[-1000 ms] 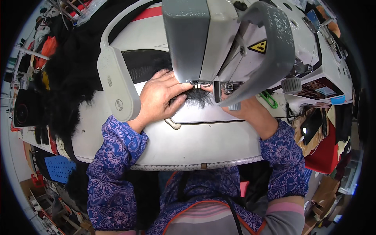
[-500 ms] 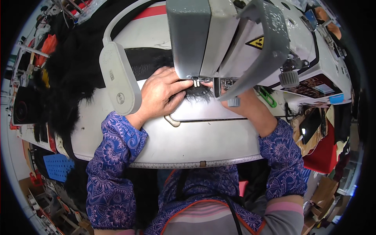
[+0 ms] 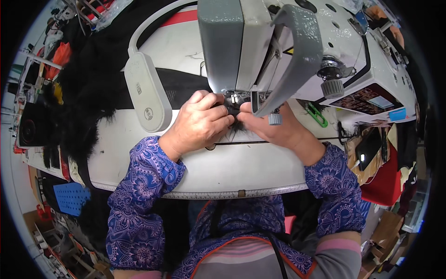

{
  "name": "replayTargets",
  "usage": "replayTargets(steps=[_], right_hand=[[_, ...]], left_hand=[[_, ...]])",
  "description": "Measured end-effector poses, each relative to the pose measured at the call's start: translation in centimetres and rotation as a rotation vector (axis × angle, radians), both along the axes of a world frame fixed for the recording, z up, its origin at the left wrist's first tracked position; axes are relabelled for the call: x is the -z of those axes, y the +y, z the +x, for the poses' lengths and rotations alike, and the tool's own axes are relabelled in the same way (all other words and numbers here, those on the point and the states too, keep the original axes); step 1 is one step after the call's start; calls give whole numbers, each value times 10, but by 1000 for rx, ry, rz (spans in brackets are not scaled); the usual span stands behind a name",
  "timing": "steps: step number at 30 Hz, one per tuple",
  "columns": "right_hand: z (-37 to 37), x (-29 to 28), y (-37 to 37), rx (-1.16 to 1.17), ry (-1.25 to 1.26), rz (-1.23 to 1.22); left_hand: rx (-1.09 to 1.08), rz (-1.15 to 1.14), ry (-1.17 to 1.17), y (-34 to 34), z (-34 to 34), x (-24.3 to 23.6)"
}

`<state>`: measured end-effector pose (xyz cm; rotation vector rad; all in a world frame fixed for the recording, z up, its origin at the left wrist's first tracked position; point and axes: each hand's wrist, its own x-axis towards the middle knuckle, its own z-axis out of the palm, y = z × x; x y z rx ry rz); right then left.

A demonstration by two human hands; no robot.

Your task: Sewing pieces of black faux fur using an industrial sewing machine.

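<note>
Risk first, as a judgement: fingertips pressed this close under the needle and presser foot (image 3: 233,98) of the sewing machine (image 3: 260,51) could be caught if the machine runs, and the loose black fur could drag into the feed or bunch under the foot. Left hand (image 3: 200,124) curled, fingers bent down and nearly closed, pinching and pressing the small black furry piece (image 3: 233,122) flat on the white machine table (image 3: 223,169), just at 6 o'clock of the needle. Right hand (image 3: 274,128) lying at 3 o'clock of the left, partly hidden beneath the grey machine arm, fingers likewise folded onto the same furry piece; exactly how far open, hard to tell. Both hands touching, meeting over the fur. White lamp head (image 3: 147,92) at 9 o'clock of the left hand; heap of black fur fabric (image 3: 79,102) farther out at 9 o'clock; green clip (image 3: 317,115) at 3 o'clock beside the right wrist.
</note>
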<state>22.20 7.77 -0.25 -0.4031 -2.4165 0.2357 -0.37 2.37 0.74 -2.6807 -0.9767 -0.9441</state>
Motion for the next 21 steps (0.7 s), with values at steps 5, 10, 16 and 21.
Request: replayTargets(steps=[5, 10, 16, 21], right_hand=[[6, 7, 4, 95, -53, -48], [6, 9, 3, 99, -70, -36], [5, 1, -2, 140, -79, -191], [6, -2, -3, 152, -93, -204]], left_hand=[[24, 20, 14, -1, -10, -3], [70, -17, -6, 1, -9, 1], [12, -138, -110, 1, -13, 7], [36, -205, -86, -1, -19, 4]])
